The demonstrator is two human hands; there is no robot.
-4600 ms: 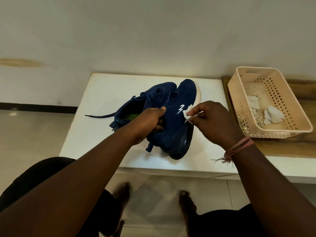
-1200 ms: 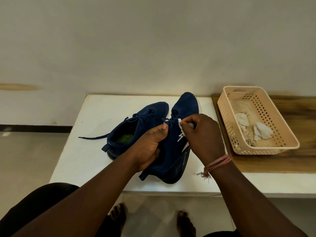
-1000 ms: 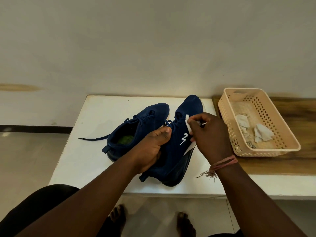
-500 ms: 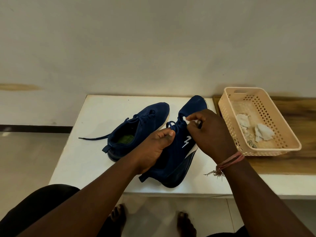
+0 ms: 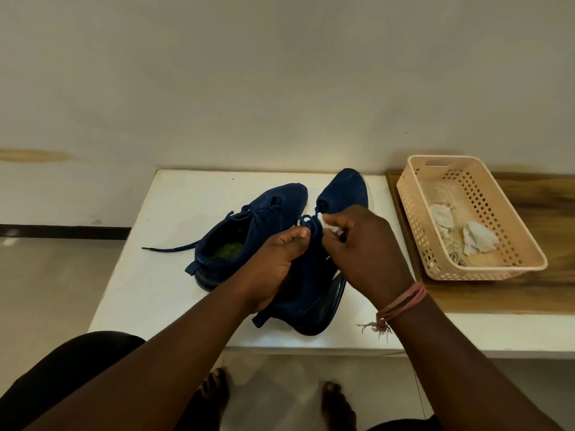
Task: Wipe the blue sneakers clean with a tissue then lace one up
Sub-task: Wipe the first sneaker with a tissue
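**Sneaker tilted up, tissue working at the laces**

Sneaker number two (image 5: 314, 275) stands tilted on the white table (image 5: 161, 275), toe away from me, its mate (image 5: 249, 231) flat just to its left. My left hand (image 5: 273, 269) grips the collar, thumb up by the laces (image 5: 308, 223). My right hand (image 5: 364, 253) pinches a crumpled tissue (image 5: 326, 223) against the tongue area — I judge I'm wiping, lacing not begun.

What could go wrong: thin tissue rubbed over laces and eyelets may shred and leave bits on the fabric. If my left grip slackens, the shoe could tip onto its mate. The mate's loose lace (image 5: 171, 247) trails toward the table edge — it could snag. Used tissues (image 5: 476, 241) lie in the beige basket (image 5: 413, 219) nearby.
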